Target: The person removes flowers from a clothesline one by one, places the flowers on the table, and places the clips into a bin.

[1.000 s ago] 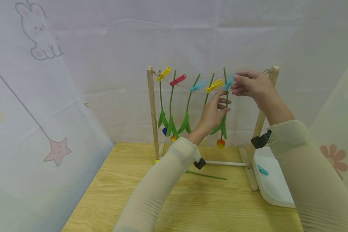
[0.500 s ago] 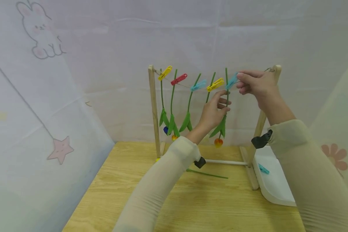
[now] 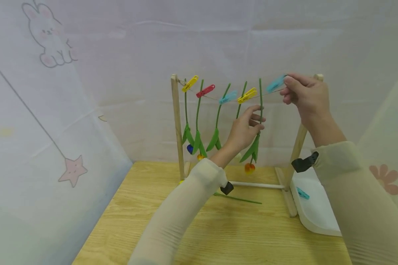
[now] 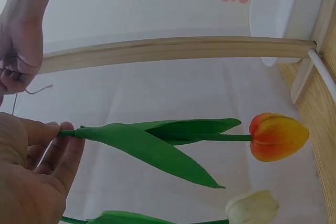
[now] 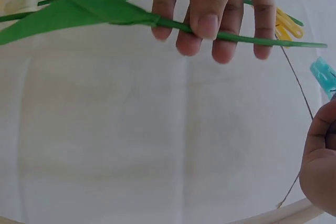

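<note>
My left hand pinches the green stem of an upside-down artificial tulip, whose orange-yellow bloom hangs below its leaves. In the right wrist view the stem lies between thumb and fingers, its bare end sticking out past them. With thumb and fingertips my right hand holds a light blue clothespin, apart from the stem and just above the string. To the left, more upside-down tulips hang from yellow clothespins, a red clothespin and a blue clothespin.
The string spans two wooden posts joined by a white bar. Another green stem lies on the wooden table. At right, a white tray contains a teal clothespin. A cloth backdrop stands behind.
The blue clothespin has come away from the tulip's stem as my right hand moved right and slightly up with it. My left hand stays on the stem.
</note>
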`<control>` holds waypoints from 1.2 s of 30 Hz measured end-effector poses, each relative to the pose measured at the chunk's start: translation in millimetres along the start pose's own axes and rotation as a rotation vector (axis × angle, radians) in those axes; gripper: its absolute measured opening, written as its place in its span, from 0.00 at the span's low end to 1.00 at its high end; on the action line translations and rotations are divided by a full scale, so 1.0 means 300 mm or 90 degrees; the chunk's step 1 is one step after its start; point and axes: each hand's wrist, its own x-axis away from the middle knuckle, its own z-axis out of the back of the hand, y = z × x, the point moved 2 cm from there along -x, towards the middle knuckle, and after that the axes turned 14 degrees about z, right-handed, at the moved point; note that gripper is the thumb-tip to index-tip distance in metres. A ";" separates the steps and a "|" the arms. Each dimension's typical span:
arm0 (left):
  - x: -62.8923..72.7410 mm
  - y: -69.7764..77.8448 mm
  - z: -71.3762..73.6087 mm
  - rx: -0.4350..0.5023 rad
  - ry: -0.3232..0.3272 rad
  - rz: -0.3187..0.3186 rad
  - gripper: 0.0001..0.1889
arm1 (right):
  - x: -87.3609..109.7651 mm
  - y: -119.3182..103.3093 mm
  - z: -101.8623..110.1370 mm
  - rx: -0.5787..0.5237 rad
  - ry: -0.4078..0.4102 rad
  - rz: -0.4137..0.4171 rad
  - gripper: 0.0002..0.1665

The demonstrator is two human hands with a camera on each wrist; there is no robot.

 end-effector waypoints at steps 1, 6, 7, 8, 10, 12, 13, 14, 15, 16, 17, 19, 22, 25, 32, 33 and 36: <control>0.004 0.000 0.002 -0.001 0.000 -0.004 0.27 | 0.003 0.000 0.003 0.001 -0.006 -0.003 0.18; 0.034 -0.002 0.016 0.007 -0.011 -0.037 0.26 | 0.026 0.014 0.017 -0.001 -0.036 -0.002 0.17; 0.041 -0.001 0.020 0.010 -0.015 -0.041 0.26 | 0.031 0.018 0.019 -0.004 -0.040 -0.001 0.16; 0.049 0.001 0.024 0.016 -0.021 -0.043 0.27 | 0.036 0.021 0.023 -0.010 -0.045 0.001 0.15; 0.063 0.005 0.033 0.022 -0.032 -0.040 0.27 | 0.046 0.027 0.031 -0.019 -0.055 0.005 0.14; 0.078 0.009 0.042 0.021 -0.041 -0.035 0.28 | 0.057 0.030 0.039 -0.024 -0.064 0.006 0.14; 0.084 0.009 0.045 0.016 -0.046 -0.036 0.28 | 0.063 0.031 0.044 -0.028 -0.068 0.007 0.13; 0.091 0.009 0.047 0.006 -0.051 -0.038 0.28 | 0.069 0.032 0.050 -0.030 -0.072 0.009 0.13; 0.097 0.008 0.049 -0.009 -0.056 -0.044 0.28 | 0.075 0.033 0.055 -0.028 -0.075 0.012 0.12; 0.103 0.007 0.050 -0.024 -0.060 -0.051 0.28 | 0.081 0.035 0.060 -0.026 -0.078 0.017 0.12; 0.109 0.006 0.052 -0.038 -0.066 -0.056 0.28 | 0.087 0.036 0.065 -0.027 -0.081 0.021 0.11; 0.119 0.000 0.052 -0.064 -0.075 -0.068 0.28 | 0.100 0.040 0.076 -0.032 -0.092 0.028 0.11; 0.134 -0.010 0.052 -0.087 -0.086 -0.074 0.28 | 0.123 0.049 0.093 -0.030 -0.110 0.041 0.11; 0.153 -0.020 0.053 -0.097 -0.098 -0.072 0.29 | 0.152 0.057 0.113 -0.017 -0.127 0.051 0.11; 0.196 -0.052 0.070 -0.108 -0.101 -0.072 0.30 | 0.226 0.075 0.155 0.004 -0.151 0.062 0.12; 0.202 -0.055 0.073 -0.111 -0.099 -0.073 0.30 | 0.235 0.077 0.162 0.003 -0.150 0.063 0.12; 0.222 -0.063 0.085 -0.107 -0.101 -0.074 0.31 | 0.262 0.086 0.181 -0.007 -0.140 0.065 0.13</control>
